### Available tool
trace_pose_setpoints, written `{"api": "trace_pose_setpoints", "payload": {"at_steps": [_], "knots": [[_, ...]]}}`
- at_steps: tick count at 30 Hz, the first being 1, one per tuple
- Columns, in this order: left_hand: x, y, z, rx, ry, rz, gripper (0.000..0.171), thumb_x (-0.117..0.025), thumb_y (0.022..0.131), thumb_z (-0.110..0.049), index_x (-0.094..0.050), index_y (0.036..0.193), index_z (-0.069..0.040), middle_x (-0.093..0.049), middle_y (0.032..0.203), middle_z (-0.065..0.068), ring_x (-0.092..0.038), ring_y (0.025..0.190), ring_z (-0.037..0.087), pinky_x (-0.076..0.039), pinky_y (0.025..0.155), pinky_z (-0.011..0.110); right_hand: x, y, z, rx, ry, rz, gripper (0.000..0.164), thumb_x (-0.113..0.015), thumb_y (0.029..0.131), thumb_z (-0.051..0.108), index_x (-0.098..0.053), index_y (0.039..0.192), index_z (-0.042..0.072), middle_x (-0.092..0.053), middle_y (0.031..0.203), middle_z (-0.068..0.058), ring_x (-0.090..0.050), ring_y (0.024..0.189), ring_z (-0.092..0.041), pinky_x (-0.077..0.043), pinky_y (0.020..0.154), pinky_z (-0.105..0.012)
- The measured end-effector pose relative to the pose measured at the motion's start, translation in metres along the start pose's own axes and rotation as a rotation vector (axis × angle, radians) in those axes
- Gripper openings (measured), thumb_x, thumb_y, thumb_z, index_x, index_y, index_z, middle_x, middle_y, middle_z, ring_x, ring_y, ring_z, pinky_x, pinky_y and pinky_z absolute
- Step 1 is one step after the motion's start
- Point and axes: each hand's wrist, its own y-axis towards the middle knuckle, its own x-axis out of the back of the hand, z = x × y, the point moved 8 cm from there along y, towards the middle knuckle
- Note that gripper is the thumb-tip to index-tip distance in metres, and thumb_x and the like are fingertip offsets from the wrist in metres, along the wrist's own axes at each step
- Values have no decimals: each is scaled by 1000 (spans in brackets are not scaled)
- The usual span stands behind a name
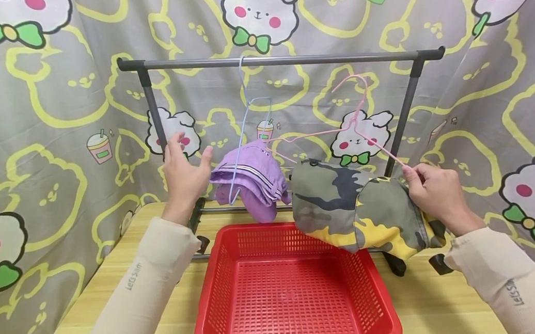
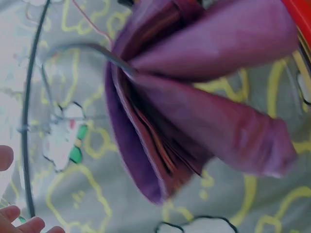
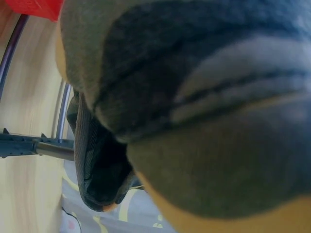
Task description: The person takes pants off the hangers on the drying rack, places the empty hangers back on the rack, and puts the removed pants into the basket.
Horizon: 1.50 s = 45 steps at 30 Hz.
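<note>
My right hand (image 1: 434, 191) pinches one arm of a pink wire hanger (image 1: 383, 151). A camouflage garment (image 1: 332, 198) in grey, green and yellow hangs on that hanger, and its fabric fills most of the right wrist view. The pink hook shows below the rail, apart from it. My left hand (image 1: 186, 170) has its fingers spread and holds nothing, just left of a purple garment (image 1: 254, 170) with striped trim. This garment hangs on a light blue hanger (image 1: 244, 119) hooked over the rail. In the left wrist view the purple garment (image 2: 194, 97) looks folded.
A grey rail (image 1: 186, 64) on two posts stands on the wooden table (image 1: 138, 253). In front of it lies a red perforated basket (image 1: 290, 295). Behind hangs a patterned curtain (image 1: 80, 87).
</note>
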Motion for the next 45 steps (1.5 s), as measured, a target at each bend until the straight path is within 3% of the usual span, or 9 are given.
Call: {"api": "trace_pose_setpoints", "payload": {"at_steps": [12, 16, 19, 25, 34, 42, 45], "knots": [[-9, -26, -56, -262, -75, -6, 61, -68, 87, -20, -41, 137, 0, -49, 135, 20, -46, 126, 33, -36, 103, 49, 4, -2, 3, 13, 15, -20, 29, -58, 92, 12, -57, 65, 1, -42, 49, -1, -40, 44, -20, -29, 45, -36], [-16, -33, -71, -352, -158, -8, 56, -67, 87, -14, -42, 134, 3, -51, 131, 19, -49, 124, 29, -41, 101, 41, 5, -3, 2, 20, 18, -39, 28, -58, 91, 11, -59, 66, -1, -43, 49, -2, -41, 43, -20, -29, 44, -35], [-25, -37, -79, -380, -247, 28, 53, -67, 87, -10, -43, 131, 5, -54, 128, 19, -53, 120, 28, -45, 97, 34, 6, -4, 0, 21, 14, -45, 29, -59, 91, 12, -58, 65, 0, -42, 49, -1, -39, 43, -19, -28, 44, -35], [-49, -44, -83, -297, -348, 198, 50, -67, 89, -11, -43, 131, 2, -56, 128, 17, -57, 118, 27, -48, 94, 33, 8, -4, -1, 44, 12, -69, 27, -60, 90, 11, -58, 64, 0, -43, 49, -2, -39, 42, -18, -29, 43, -35], [-88, -58, -73, -71, -468, 472, 52, -65, 92, -15, -40, 135, 2, -55, 129, 18, -57, 117, 30, -47, 96, 34, 9, -5, -4, 38, 5, -76, 27, -62, 88, 11, -59, 63, 2, -45, 48, -1, -35, 43, -10, -29, 42, -34], [-115, -79, -65, -7, -369, 635, 55, -64, 94, -23, -39, 137, 1, -55, 130, 16, -57, 118, 27, -46, 97, 34, 11, -5, -7, 36, -2, -85, 26, -62, 87, 12, -59, 63, 3, -45, 49, -1, -32, 45, -5, -29, 43, -35], [-128, -87, -62, 51, -348, 708, 59, -64, 95, -28, -37, 139, 0, -54, 133, 16, -55, 120, 25, -45, 99, 35, 11, -5, -8, 37, -4, -87, 26, -62, 87, 12, -59, 63, 3, -44, 49, 0, -30, 45, -2, -29, 43, -34]]}}
